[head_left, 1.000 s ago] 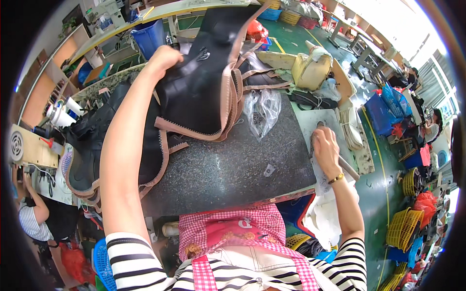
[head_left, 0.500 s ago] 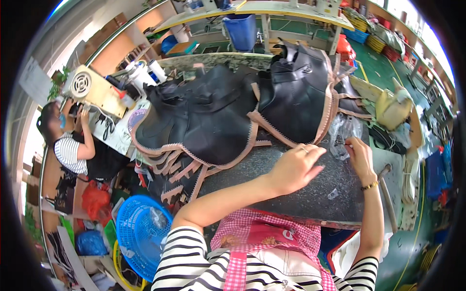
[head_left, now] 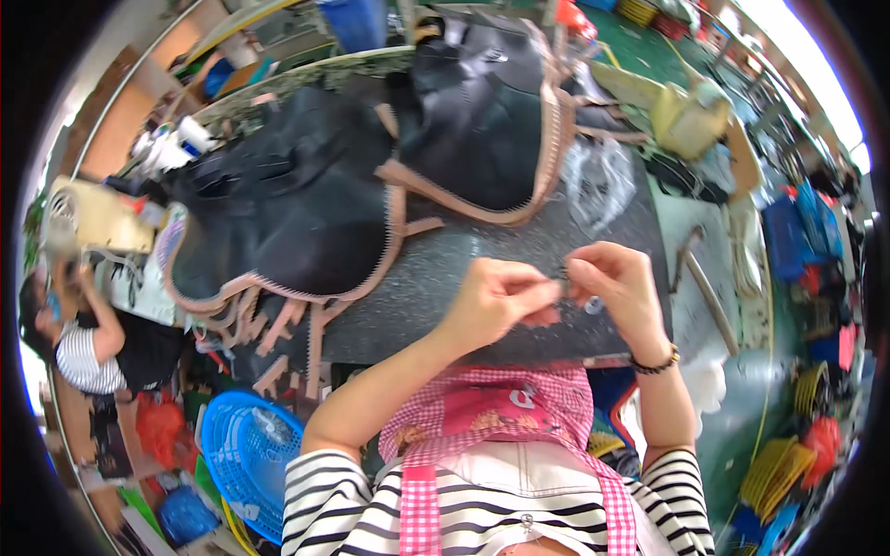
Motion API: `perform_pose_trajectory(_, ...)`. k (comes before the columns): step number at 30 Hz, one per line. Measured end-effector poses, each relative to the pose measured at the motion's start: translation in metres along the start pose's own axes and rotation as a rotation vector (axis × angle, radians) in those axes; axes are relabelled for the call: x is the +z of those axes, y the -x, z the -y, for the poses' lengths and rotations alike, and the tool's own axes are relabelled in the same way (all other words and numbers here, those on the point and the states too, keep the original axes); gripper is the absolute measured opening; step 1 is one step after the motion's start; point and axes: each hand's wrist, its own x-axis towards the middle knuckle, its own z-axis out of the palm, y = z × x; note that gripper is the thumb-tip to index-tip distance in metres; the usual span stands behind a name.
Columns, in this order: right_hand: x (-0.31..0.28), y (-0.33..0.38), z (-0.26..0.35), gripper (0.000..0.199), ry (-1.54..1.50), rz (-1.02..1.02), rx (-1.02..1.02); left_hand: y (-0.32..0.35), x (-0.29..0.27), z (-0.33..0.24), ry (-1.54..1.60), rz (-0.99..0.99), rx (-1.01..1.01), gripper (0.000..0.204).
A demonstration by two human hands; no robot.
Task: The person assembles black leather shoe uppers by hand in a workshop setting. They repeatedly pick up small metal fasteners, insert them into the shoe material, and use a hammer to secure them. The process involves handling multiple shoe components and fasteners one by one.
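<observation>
My left hand [head_left: 496, 301] and my right hand [head_left: 616, 287] meet above the near edge of the dark speckled worktable [head_left: 426, 278], fingertips pinched together on a small thin piece [head_left: 561, 278] that is too small to make out. A small clear ring-like bit [head_left: 593, 304] shows just below my right fingers. Beyond my hands lies a pile of black fabric pieces with pinkish-tan edging [head_left: 306, 204]; a second such piece [head_left: 487, 120] rests farther back. A crumpled clear plastic bag [head_left: 598, 181] lies on the table beyond my right hand.
A blue plastic basket [head_left: 246, 454] stands on the floor at lower left. A person in a striped top [head_left: 88, 347] sits at the left. A beige sewing machine [head_left: 686, 116] is at the back right. Coloured baskets [head_left: 807, 445] line the green floor at right.
My left arm came back from the black fabric pile to the table's near edge. Both hands have closed together in front of me, pinching a small piece.
</observation>
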Motion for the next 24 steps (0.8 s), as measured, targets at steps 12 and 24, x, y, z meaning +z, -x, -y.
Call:
perform_pose_trajectory(12,0.014,0.019,-0.02,0.021,0.469,0.058,-0.566,0.025,-0.012,0.026,0.202,0.06,-0.114,0.021)
perform_pose_trajectory(24,0.006,0.035,-0.014,0.025,0.699,0.136,-0.801,0.036,-0.007,0.021,0.037,0.172,-0.062,0.025)
